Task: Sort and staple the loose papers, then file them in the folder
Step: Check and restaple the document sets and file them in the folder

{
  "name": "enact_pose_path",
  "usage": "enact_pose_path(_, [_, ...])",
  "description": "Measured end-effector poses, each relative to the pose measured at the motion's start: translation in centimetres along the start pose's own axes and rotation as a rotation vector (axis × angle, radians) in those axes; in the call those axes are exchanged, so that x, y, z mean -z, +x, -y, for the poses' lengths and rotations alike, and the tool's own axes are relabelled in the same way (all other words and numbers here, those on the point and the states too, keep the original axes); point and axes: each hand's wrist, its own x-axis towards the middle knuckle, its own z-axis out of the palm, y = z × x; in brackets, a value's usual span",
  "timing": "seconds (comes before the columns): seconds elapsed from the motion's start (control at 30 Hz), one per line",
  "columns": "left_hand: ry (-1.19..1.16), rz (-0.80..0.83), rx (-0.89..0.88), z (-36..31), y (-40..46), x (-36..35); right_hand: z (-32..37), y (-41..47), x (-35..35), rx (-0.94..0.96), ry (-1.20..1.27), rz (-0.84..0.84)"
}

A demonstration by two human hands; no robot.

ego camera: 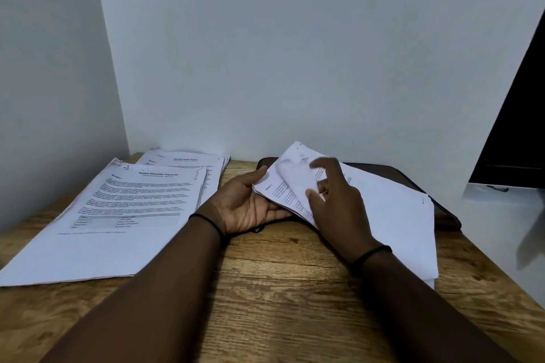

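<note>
A loose stack of white printed papers (392, 215) lies at the right of the wooden table, over a dark brown folder (413, 175). My left hand (247, 206) lies palm up under the stack's left corner, fingers curled round its edge. My right hand (336, 200) bends the top sheets back, thumb pinching them near the corner. On the left lies a sorted pile headed with a printed title and a table (118, 215). Behind it a second printed pile (188, 160) reaches the wall. No stapler is visible.
The wooden table (280, 289) sits in a corner of pale walls at the back and left. A dark panel (519, 127) and a white surface (501, 215) stand at the right edge. A small dark object (257, 229) peeks out under my left hand.
</note>
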Motion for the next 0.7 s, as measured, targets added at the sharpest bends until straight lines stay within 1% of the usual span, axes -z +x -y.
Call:
enact_pose_path(0.13, [0.023, -0.046, -0.006, -0.1, 0.1, 0.3, 0.0, 0.1, -0.3, 0.086, -0.030, -0.044])
enact_pose_path(0.2, [0.021, -0.050, 0.006, 0.0, 0.2, 0.5, -0.5, 0.2, -0.7, 0.073, -0.036, -0.051])
enact_pose_path(0.3, [0.013, -0.037, 0.013, 0.0, 0.2, 0.6, -0.2, 0.2, -0.7, 0.062, -0.025, 0.031])
enact_pose_path(0.43, [-0.001, -0.031, 0.016, 0.0, 0.2, 0.8, 0.3, 0.1, -0.2, 0.172, -0.238, 0.194])
enact_pose_path(0.57, [-0.015, 0.010, 0.020, 0.0, 0.2, 0.4, 0.8, 0.2, -0.1, 0.273, -0.387, 0.193])
enact_pose_path(0.63, [-0.014, 0.015, 0.027, 0.1, 0.1, 0.1, 0.7, 0.3, -0.1, 0.291, -0.399, 0.188])
enact_pose_path(0.7, [-0.025, 0.020, 0.033, 0.1, 0.0, 0.0, 0.5, 0.4, -0.1, 0.272, -0.358, 0.180])
